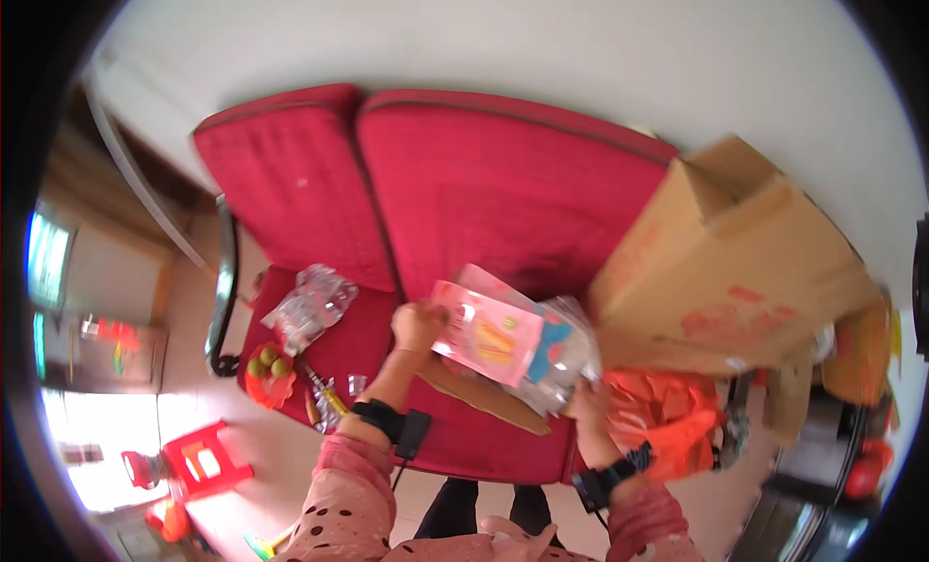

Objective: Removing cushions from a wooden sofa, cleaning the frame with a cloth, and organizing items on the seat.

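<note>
My left hand [419, 325] grips the left edge of a flat pink packet [490, 333] printed with a food picture. A second pink packet [483, 277] shows partly behind it. At the right, my right hand [589, 404] has its fingers closed on the lower edge of a crinkled clear plastic bag [570, 359]. A blue-and-pink printed patch [548, 348] lies between packet and bag; what it belongs to is unclear. Beneath these, a strip of brown cardboard [486, 399] rests on the red sofa seat [464, 446].
A large cardboard box [733, 272] stands at the right, with an orange plastic bag [660, 417] below it. On the seat's left lie clear plastic packaging [312, 304], a red dish [270, 391] of green fruit and a yellow-handled tool [330, 395]. A red stool [207, 460] is on the floor.
</note>
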Action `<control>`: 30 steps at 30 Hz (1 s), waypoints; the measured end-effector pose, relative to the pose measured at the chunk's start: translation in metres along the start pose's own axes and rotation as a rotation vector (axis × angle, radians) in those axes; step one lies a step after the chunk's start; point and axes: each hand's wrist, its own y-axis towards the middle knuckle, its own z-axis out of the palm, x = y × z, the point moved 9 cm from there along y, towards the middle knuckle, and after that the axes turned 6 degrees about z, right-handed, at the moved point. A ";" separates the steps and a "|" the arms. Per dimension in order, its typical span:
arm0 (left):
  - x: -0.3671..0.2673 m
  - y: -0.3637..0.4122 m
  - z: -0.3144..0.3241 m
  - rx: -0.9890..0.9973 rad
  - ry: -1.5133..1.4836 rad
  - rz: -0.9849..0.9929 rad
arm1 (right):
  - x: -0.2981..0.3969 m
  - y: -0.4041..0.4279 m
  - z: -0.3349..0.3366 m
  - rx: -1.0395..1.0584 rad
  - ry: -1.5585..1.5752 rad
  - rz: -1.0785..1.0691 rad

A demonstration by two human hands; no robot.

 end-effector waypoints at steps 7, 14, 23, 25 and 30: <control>0.015 0.033 0.037 -0.018 0.078 0.190 | 0.025 0.045 0.027 -0.095 -0.196 -0.150; -0.008 0.026 0.040 0.211 -0.165 -0.113 | 0.023 0.040 -0.003 -0.089 -0.125 -0.143; 0.008 0.024 0.046 0.108 -0.067 -0.025 | 0.022 0.033 0.016 -0.094 -0.045 -0.135; -0.003 0.035 0.047 0.099 0.004 -0.045 | 0.025 0.034 0.009 0.013 -0.014 -0.162; 0.053 0.047 0.088 0.296 0.211 -0.145 | -0.012 -0.003 -0.036 0.060 0.163 -0.242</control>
